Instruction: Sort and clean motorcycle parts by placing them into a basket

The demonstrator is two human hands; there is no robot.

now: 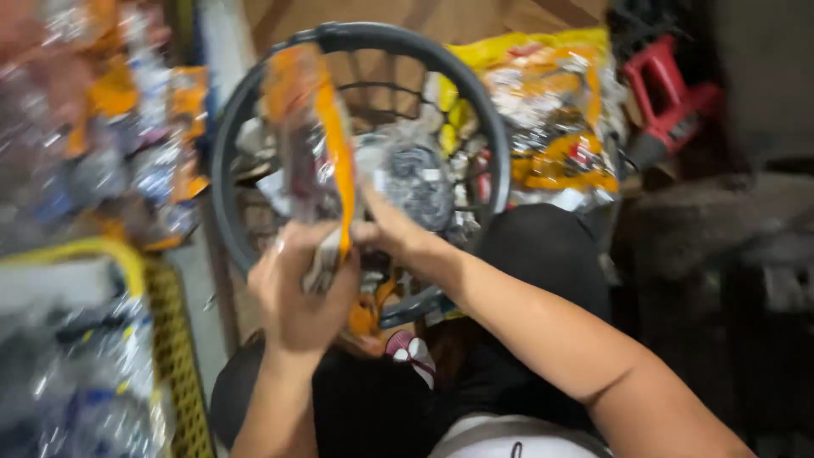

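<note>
My left hand and my right hand both grip the lower end of a long orange and clear plastic packet and hold it upright over a round dark grey basket. The packet holds what looks like grey metal scouring pads, though blur hides detail. The basket rests on my lap and contains more small packets and a grey scouring pad.
A yellow plastic bag stuffed with orange packets lies behind the basket on the right. A yellow basket with more packets stands at the lower left. Packets are piled at the upper left. A red object sits at the upper right.
</note>
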